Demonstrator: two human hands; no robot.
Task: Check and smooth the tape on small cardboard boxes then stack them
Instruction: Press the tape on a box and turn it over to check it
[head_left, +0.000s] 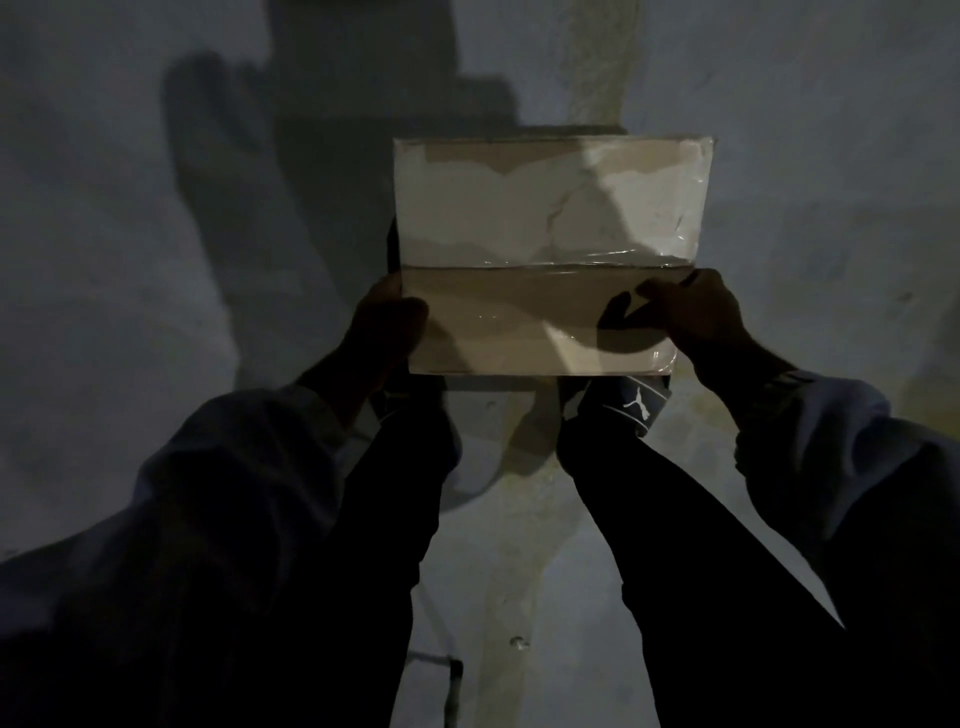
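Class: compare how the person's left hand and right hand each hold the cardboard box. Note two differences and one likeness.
The left hand wraps the cardboard box at its left edge; the right hand is at the right edge. The left thumb lies flat; the right fingertips pinch at the taped crease. Both keep a grip on the lower half.

The cardboard box is matt brown paperboard, its upper face patchy where a pale paper layer is torn; clear glossy tape wrinkles along the seam and shines at the right edge. The floor looks like rough, stained grey concrete. The sleeves are soft matt cloth
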